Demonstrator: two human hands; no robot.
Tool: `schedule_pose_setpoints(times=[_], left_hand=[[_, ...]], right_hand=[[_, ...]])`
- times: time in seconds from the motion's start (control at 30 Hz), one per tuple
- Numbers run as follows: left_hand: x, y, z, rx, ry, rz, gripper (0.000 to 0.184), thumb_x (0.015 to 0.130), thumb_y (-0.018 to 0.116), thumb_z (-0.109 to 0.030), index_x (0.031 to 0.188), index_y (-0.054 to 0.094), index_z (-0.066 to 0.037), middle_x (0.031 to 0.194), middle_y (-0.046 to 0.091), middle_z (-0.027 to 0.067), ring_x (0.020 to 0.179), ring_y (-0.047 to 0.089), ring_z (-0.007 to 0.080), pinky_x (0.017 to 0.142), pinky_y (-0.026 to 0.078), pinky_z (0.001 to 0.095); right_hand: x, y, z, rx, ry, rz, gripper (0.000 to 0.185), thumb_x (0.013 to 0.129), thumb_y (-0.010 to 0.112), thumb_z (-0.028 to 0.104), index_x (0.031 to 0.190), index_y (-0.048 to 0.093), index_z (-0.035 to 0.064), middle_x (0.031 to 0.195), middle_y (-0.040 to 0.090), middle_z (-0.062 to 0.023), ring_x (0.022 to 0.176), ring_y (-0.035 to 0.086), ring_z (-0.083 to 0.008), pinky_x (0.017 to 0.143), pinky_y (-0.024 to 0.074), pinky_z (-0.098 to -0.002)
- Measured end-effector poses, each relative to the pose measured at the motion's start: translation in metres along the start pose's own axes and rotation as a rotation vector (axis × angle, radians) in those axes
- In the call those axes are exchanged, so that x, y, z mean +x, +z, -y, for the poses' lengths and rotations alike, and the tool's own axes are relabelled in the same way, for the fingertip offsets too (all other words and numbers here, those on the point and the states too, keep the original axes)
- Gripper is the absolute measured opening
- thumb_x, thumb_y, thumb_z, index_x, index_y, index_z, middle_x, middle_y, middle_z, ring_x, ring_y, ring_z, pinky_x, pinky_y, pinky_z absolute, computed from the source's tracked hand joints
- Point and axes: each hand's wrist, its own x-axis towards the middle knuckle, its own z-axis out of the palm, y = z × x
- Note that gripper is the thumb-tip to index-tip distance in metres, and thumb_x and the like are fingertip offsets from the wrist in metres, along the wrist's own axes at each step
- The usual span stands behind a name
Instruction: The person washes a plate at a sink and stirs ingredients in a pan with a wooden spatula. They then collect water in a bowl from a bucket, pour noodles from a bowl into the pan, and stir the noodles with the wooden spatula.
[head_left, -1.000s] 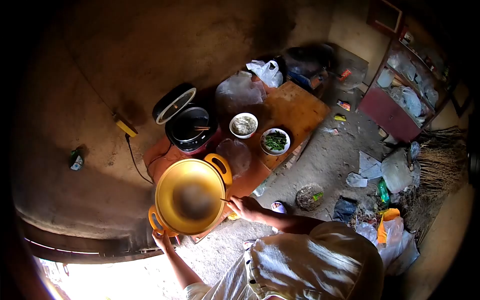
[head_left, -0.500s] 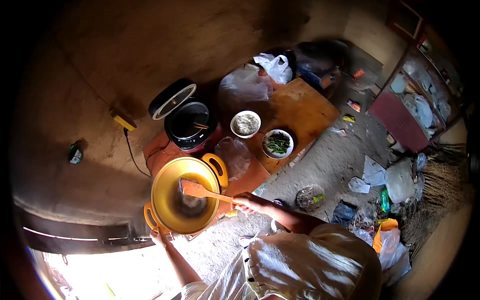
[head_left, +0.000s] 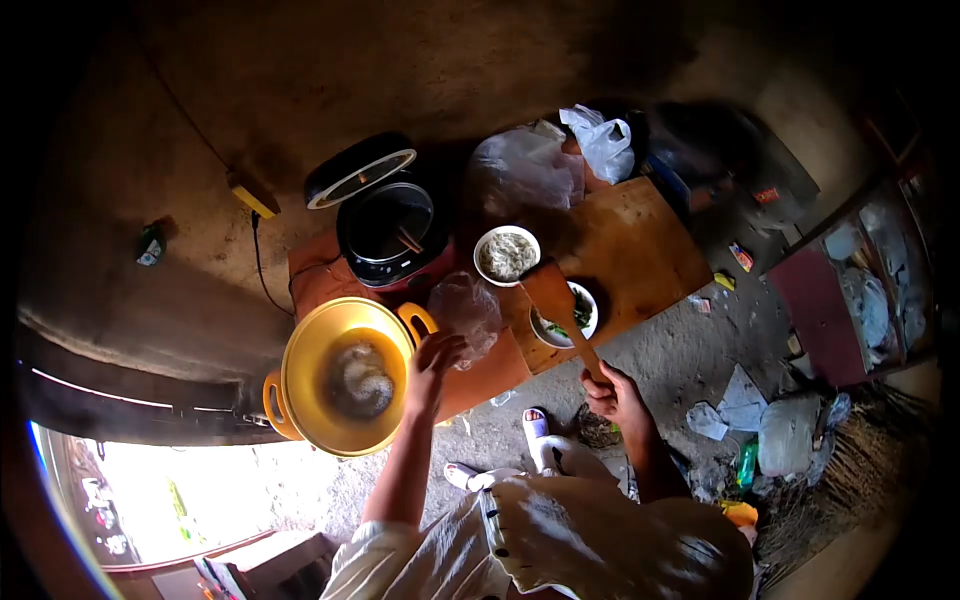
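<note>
My right hand [head_left: 612, 394] is wrapped round the handle of a wooden spatula [head_left: 548, 296], held raised with its blade over the edge of a bowl of green vegetables [head_left: 586, 318]. At the right side of a yellow two-handled pot [head_left: 298, 372], just below its handle, my left hand [head_left: 436, 356] reaches with fingers apart and nothing visible in them. Cloudy, foamy liquid [head_left: 362, 380] lies in the pot's bottom. Beside the left fingers is a crumpled clear plastic bag [head_left: 468, 308]. A white bowl of pale shredded food [head_left: 507, 255] stands behind the spatula blade.
An open rice cooker [head_left: 388, 228] with chopsticks in it stands behind the pot. More plastic bags [head_left: 600, 143] lie at the back of the wooden table [head_left: 650, 240]. Litter and a green bottle [head_left: 747, 463] are on the floor at right. A yellow power strip [head_left: 252, 196] hangs on the wall.
The spatula has come out of the pot and moved right, over the vegetable bowl. My left hand has left the pot's near handle and moved to its right side.
</note>
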Motion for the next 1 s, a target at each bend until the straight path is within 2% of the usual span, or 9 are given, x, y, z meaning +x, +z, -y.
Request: schedule_pose_setpoints(times=[0.27, 0.53, 0.63, 0.67, 0.7, 0.77, 0.83, 0.9, 1.0], left_hand=[[0.152, 0.061, 0.118, -0.527, -0.426, -0.029, 0.029, 0.084, 0.046, -0.014, 0.111, 0.044, -0.005, 0.1, 0.054, 0.0126, 0.093, 0.054, 0.0268, 0.08, 0.046, 0.0344], [0.217, 0.081, 0.192, -0.909, -0.108, -0.105, 0.028, 0.075, 0.053, -0.007, 0.102, 0.052, -0.005, 0.099, 0.057, 0.0081, 0.088, 0.056, 0.021, 0.073, 0.049, 0.0316], [0.227, 0.076, 0.199, -1.103, -0.237, -0.228, 0.036, 0.07, 0.045, 0.004, 0.104, 0.048, -0.009, 0.097, 0.055, 0.0118, 0.086, 0.057, 0.028, 0.068, 0.052, 0.0416], [0.233, 0.078, 0.191, -0.924, -0.322, -0.346, 0.039, 0.068, 0.045, 0.005, 0.104, 0.045, -0.009, 0.095, 0.054, 0.0125, 0.084, 0.057, 0.0296, 0.064, 0.052, 0.0453], [0.233, 0.085, 0.187, -0.916, -0.301, -0.445, 0.04, 0.067, 0.043, 0.006, 0.104, 0.044, -0.009, 0.093, 0.054, 0.012, 0.082, 0.057, 0.0294, 0.063, 0.052, 0.0462], [0.221, 0.093, 0.162, -0.801, -0.299, -0.563, 0.041, 0.065, 0.04, 0.007, 0.102, 0.043, -0.009, 0.089, 0.052, 0.0114, 0.078, 0.057, 0.0289, 0.061, 0.052, 0.0478], [0.211, 0.093, 0.162, -0.783, -0.229, -0.482, 0.044, 0.063, 0.037, 0.009, 0.103, 0.043, -0.009, 0.088, 0.052, 0.0122, 0.075, 0.056, 0.0288, 0.063, 0.052, 0.0497], [0.193, 0.094, 0.147, -0.786, -0.214, -0.414, 0.048, 0.063, 0.035, 0.009, 0.106, 0.043, -0.008, 0.093, 0.053, 0.0149, 0.082, 0.057, 0.0322, 0.067, 0.051, 0.0528], [0.166, 0.091, 0.124, -0.851, -0.131, -0.179, 0.045, 0.065, 0.036, 0.009, 0.106, 0.045, -0.007, 0.096, 0.055, 0.0154, 0.085, 0.057, 0.0345, 0.066, 0.051, 0.0516]], right_hand=[[-0.033, -0.073, 0.009, 0.144, -0.027, -0.096, 0.04, 0.09, 0.033, 0.039, 0.095, 0.05, 0.0022, 0.051, 0.027, 0.0031, 0.035, 0.021, -0.0074, 0.033, 0.0183, -0.0231], [-0.04, -0.079, 0.013, 0.137, -0.013, -0.251, 0.043, 0.09, 0.032, 0.042, 0.093, 0.049, 0.0022, 0.049, 0.025, 0.0038, 0.033, 0.018, -0.0069, 0.032, 0.0162, -0.0239], [-0.041, -0.09, 0.011, 0.146, 0.026, -0.275, 0.045, 0.089, 0.029, 0.045, 0.093, 0.049, 0.0051, 0.05, 0.022, 0.0045, 0.033, 0.014, -0.0061, 0.032, 0.0133, -0.0235], [-0.042, -0.09, 0.014, 0.289, 0.074, -0.222, 0.035, 0.088, 0.037, 0.038, 0.088, 0.051, 0.0059, 0.051, 0.035, 0.0013, 0.035, 0.03, -0.0113, 0.035, 0.0249, -0.0253], [-0.038, -0.084, 0.009, -0.595, -0.263, -0.418, 0.031, 0.087, 0.038, 0.033, 0.083, 0.051, 0.0052, 0.055, 0.04, -0.0014, 0.042, 0.038, -0.0156, 0.04, 0.0308, -0.0267], [-0.032, -0.059, 0.016, -0.959, -0.383, -0.395, 0.028, 0.086, 0.039, 0.028, 0.079, 0.052, 0.0044, 0.061, 0.045, -0.0047, 0.053, 0.044, -0.0169, 0.05, 0.0359, -0.0284], [-0.035, -0.046, 0.022, -0.72, -0.318, -0.316, 0.025, 0.085, 0.039, 0.023, 0.075, 0.052, 0.0036, 0.067, 0.05, -0.0079, 0.064, 0.05, -0.0183, 0.06, 0.0411, -0.0301], [-0.038, -0.074, 0.02, 0.032, -0.196, -0.236, 0.027, 0.088, 0.038, 0.027, 0.086, 0.052, 0.0039, 0.065, 0.048, -0.0037, 0.061, 0.046, -0.0166, 0.06, 0.0401, -0.0266], [-0.04, -0.063, 0.028, 0.109, -0.174, -0.248, 0.034, 0.084, 0.045, 0.041, 0.08, 0.049, 0.007, 0.058, 0.037, 0.0022, 0.047, 0.033, -0.0098, 0.041, 0.0266, -0.0235]])
